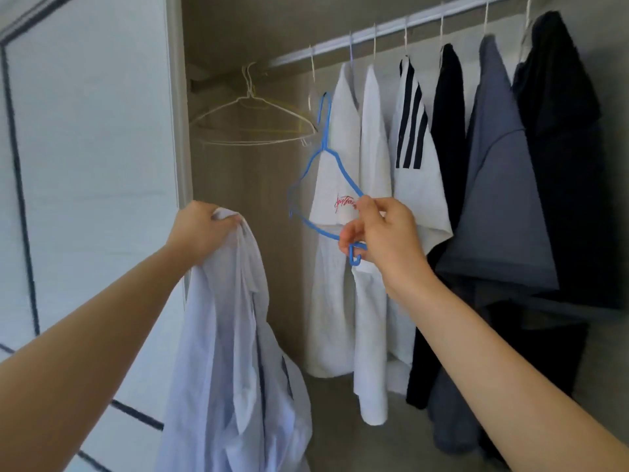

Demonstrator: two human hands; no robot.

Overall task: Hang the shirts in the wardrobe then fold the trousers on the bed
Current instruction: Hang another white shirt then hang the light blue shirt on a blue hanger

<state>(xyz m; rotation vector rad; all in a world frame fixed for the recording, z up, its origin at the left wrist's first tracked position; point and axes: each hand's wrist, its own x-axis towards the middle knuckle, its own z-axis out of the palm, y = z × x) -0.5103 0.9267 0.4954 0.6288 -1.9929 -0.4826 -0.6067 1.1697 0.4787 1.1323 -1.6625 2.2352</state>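
Partly hidden — hanger [326, 127] corner in right hand [384, 240], shirt [231, 335] hem cropped

You hold a pale shirt [235, 335]: thin, creased matt cloth | your blue hanger [325, 148]: smooth, slightly glossy plastic-coated wire | rail [391, 30]: smooth white | wardrobe wall [238, 185]: matt wood grain

A home bedroom wardrobe — white metal rail [391, 30] hung with white, black and grey shirts [490, 158], bare wire hangers [252, 120] alongside

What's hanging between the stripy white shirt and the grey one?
A black shirt hangs between the stripy shirt and the grey shirt, in the head view.
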